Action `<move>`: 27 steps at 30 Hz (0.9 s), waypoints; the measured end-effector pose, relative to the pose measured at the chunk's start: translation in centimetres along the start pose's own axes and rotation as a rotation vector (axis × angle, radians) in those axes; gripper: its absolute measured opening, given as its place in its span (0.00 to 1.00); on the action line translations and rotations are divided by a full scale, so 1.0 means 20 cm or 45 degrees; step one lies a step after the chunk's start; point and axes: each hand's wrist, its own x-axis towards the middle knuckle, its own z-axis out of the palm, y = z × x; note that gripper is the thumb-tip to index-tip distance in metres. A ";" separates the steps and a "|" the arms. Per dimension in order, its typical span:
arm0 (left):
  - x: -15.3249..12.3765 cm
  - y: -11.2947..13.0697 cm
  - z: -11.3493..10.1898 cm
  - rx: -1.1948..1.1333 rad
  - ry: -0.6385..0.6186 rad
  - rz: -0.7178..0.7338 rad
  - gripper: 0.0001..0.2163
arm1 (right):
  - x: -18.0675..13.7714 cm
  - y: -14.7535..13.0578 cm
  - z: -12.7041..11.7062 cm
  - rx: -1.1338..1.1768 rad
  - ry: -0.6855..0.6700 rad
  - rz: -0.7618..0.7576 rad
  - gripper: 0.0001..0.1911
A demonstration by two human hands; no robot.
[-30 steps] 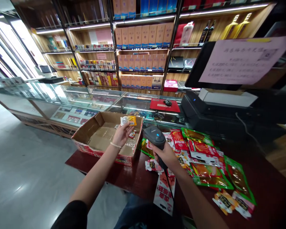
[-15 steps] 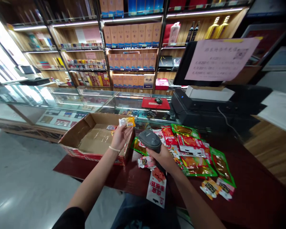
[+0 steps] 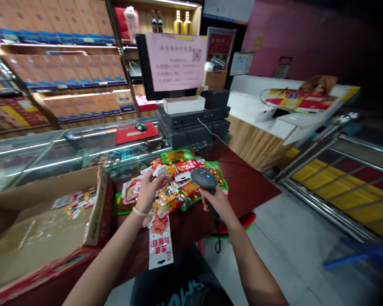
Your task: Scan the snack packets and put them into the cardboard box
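My left hand [image 3: 147,190] is closed on a small orange and white snack packet [image 3: 164,171], held up over a heap of snack packets [image 3: 181,178]. My right hand [image 3: 217,203] grips a dark handheld barcode scanner [image 3: 204,179], its head pointing left toward the small packet. The heap lies on a dark red table [image 3: 245,187]. A long white and red packet [image 3: 160,240] hangs over the table's near edge. An open cardboard box [image 3: 47,229] with a few small packets inside sits at the left.
A black register with a screen and pink notice [image 3: 175,61] stands behind the heap. A glass counter [image 3: 51,148] carries a red mouse pad [image 3: 135,132]. Shelves of boxed goods fill the back left. Metal rails [image 3: 338,170] and a white counter are at the right.
The view has swung to the right, so the box now sits far left. My left hand has carried the small packet from above the box to over the heap, close to the scanner.
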 end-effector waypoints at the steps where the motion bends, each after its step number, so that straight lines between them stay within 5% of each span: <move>1: 0.02 -0.04 0.10 0.094 -0.070 0.018 0.13 | -0.01 0.00 -0.09 0.022 0.072 0.010 0.23; 7: 0.14 -0.27 0.68 0.689 -0.439 0.313 0.05 | -0.07 0.02 -0.48 0.091 0.334 0.053 0.24; 11: 0.20 -0.42 0.89 1.065 -0.735 0.534 0.07 | -0.09 0.05 -0.60 0.103 0.390 0.094 0.24; 18: 0.23 -0.55 0.97 1.422 -0.982 0.367 0.11 | -0.08 0.12 -0.67 0.126 0.434 0.129 0.25; 27: 0.22 -0.43 0.90 0.991 -0.911 0.453 0.11 | -0.06 0.05 -0.62 0.152 0.378 0.101 0.24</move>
